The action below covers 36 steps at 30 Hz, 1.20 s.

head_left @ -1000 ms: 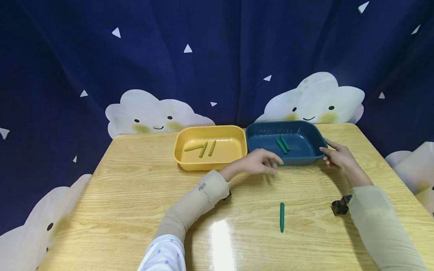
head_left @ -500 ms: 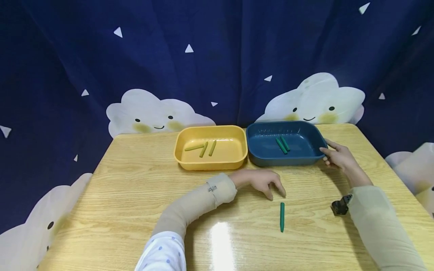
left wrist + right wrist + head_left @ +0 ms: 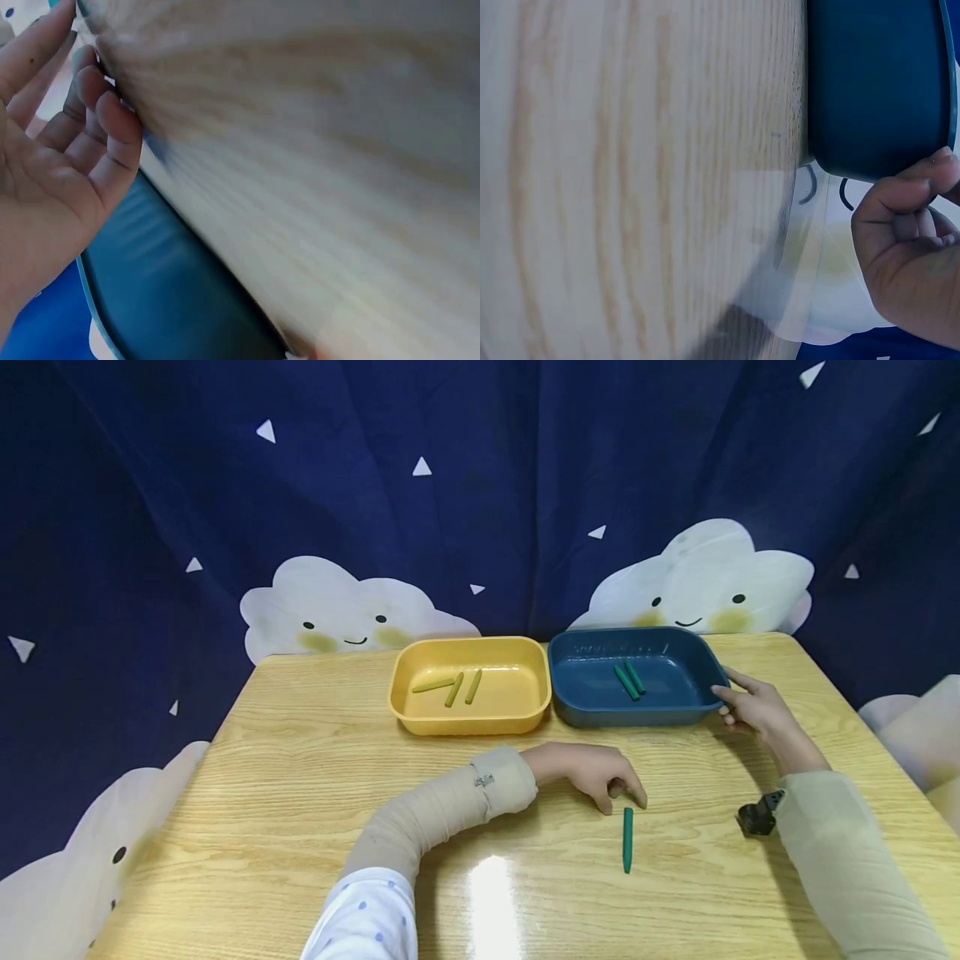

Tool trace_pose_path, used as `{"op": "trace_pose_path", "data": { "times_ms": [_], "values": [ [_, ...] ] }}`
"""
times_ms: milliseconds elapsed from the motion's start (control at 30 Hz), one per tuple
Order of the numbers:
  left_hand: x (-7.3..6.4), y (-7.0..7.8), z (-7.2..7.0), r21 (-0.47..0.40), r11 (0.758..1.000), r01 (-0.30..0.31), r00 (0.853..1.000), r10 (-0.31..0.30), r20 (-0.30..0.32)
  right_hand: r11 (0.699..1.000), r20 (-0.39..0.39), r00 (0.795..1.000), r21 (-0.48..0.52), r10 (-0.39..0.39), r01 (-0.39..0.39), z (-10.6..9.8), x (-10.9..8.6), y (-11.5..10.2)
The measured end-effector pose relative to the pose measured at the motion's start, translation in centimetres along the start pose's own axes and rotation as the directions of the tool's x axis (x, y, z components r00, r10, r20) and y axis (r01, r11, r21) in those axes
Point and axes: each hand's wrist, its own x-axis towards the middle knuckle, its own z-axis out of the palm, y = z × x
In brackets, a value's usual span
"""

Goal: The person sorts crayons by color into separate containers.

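On the table lies a green crayon [image 3: 627,841], pointing toward the person. My left hand [image 3: 597,772] is just past its far end, thumb and index finger spread apart on either side of that tip with nothing between them. In the left wrist view the left fingers [image 3: 116,127] are loosely bent. At the right end of the blue bin [image 3: 630,717], my right hand [image 3: 759,706] pinches the rim, thumb on top and the other fingers outside. The right wrist view shows the thumb at the rim of the bin. Inside that bin lie two green crayons [image 3: 628,681].
Left of the blue bin, side by side with it, stands a yellow bin [image 3: 468,727] holding three olive-yellow crayons [image 3: 454,690]. A dark blue curtain [image 3: 480,485] with clouds hangs behind the wooden table [image 3: 300,793]. A small black device [image 3: 757,817] sits by the right wrist.
My left hand has moved from in front of the blue bin down toward the person, to the far tip of the lone green crayon. My right hand stays on the bin's rim.
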Motion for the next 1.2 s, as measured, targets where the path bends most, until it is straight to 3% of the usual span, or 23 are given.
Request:
{"op": "trace_pose_path", "data": {
  "times_ms": [267, 400, 533, 633, 700, 767, 833, 933, 1067, 1133, 1200],
  "values": [
    [0.3, 0.3, 0.4, 0.023, 1.000, -0.003, 1.000, 0.002, 0.003, 1.000, -0.006, 1.000, -0.023, -0.001, 0.001, 0.0, 0.0, 0.0],
    [0.0, 0.0, 0.1, -0.046, 0.999, -0.014, 1.000, 0.014, 0.008, 1.000, 0.000, 1.000, -0.012, 0.000, 0.000, 0.0, -0.1, -0.1],
    [-0.7, -0.3, -0.8, -0.161, 0.984, -0.074, 0.996, 0.064, -0.063, 1.000, -0.001, 1.000, -0.003, -0.004, 0.004, 0.0, -0.2, -0.1],
    [-1.4, -0.4, -1.9, -0.214, 0.968, -0.129, 0.981, 0.093, -0.171, 1.000, -0.005, 1.000, -0.002, -0.004, 0.004, 0.1, -0.1, 0.0],
    [-1.8, -0.5, -2.9, -0.239, 0.958, -0.159, 0.962, 0.096, -0.256, 1.000, -0.009, 1.000, -0.008, -0.007, 0.007, 0.2, 0.0, 0.0],
    [-2.1, -0.7, -4.0, -0.257, 0.952, -0.166, 0.931, 0.066, -0.359, 1.000, -0.016, 1.000, -0.013, -0.008, 0.007, 0.2, 0.0, 0.0],
    [-2.3, -1.0, -5.0, -0.305, 0.940, -0.152, 0.892, -0.003, -0.451, 1.000, -0.018, 1.000, -0.019, -0.008, 0.008, 0.2, 0.1, 0.1],
    [-2.5, -1.4, -6.6, -0.409, 0.897, -0.166, 0.818, -0.107, -0.565, 1.000, -0.015, 1.000, -0.019, -0.008, 0.008, 0.2, 0.1, 0.0],
    [-2.6, -1.8, -8.8, -0.483, 0.854, -0.191, 0.734, -0.203, -0.648, 1.000, -0.007, 1.000, -0.007, -0.013, 0.013, 0.1, 0.0, -0.1],
    [-2.6, -1.9, -9.9, -0.491, 0.848, -0.197, 0.708, -0.224, -0.670, 1.000, -0.005, 1.000, 0.003, -0.015, 0.015, 0.1, 0.0, 0.0],
    [-2.4, -2.0, -11.0, -0.495, 0.849, -0.183, 0.694, -0.245, -0.677, 1.000, -0.004, 1.000, 0.010, -0.017, 0.017, 0.0, 0.0, 0.1]
  ]
}}
